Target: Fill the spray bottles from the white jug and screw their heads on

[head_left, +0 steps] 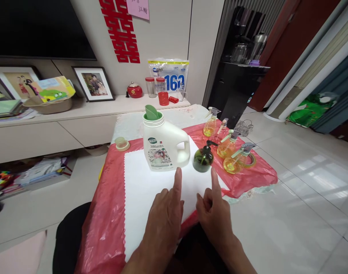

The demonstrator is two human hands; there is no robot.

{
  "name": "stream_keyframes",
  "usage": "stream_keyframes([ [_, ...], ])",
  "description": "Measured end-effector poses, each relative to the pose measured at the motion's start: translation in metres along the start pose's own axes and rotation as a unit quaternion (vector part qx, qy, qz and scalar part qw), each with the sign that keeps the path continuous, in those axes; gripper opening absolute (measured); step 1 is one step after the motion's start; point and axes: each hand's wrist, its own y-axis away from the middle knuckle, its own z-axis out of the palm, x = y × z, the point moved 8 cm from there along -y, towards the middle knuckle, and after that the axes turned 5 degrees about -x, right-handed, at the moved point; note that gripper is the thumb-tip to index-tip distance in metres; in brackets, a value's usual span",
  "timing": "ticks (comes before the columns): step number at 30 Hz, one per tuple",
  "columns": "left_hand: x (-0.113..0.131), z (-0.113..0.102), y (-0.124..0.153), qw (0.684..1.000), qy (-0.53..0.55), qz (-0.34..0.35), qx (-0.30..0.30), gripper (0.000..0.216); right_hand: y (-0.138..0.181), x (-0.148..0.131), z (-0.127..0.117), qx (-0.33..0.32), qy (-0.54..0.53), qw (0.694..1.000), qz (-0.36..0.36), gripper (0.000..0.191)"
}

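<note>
Both hands, left hand (165,217) and right hand (215,215), empty with forefingers out, point toward the white jug (162,142) and green pump bottle (203,158) at mid-frame; gripping one seems next

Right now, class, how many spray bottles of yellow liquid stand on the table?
3: one at the far edge of the red cover, one in the middle, one nearest, right of the green pump bottle. None seems hidden.

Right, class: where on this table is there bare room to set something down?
Bare: the white sheet left of the left hand, and in front of the jug. Crowded: the right edge, where the green pump bottle and yellow spray bottles cluster.
</note>
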Motion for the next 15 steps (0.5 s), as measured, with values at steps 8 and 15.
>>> stream_keyframes([
  [8,0.031,-0.032,-0.005,0.989,-0.007,0.078,0.126,0.084,0.01,-0.039,-0.03,0.133,0.094,0.978,-0.129,0.086],
  [15,0.009,0.006,-0.007,0.998,-0.039,0.028,0.033,0.087,0.001,-0.022,-0.017,0.095,0.155,0.979,-0.089,0.076],
])
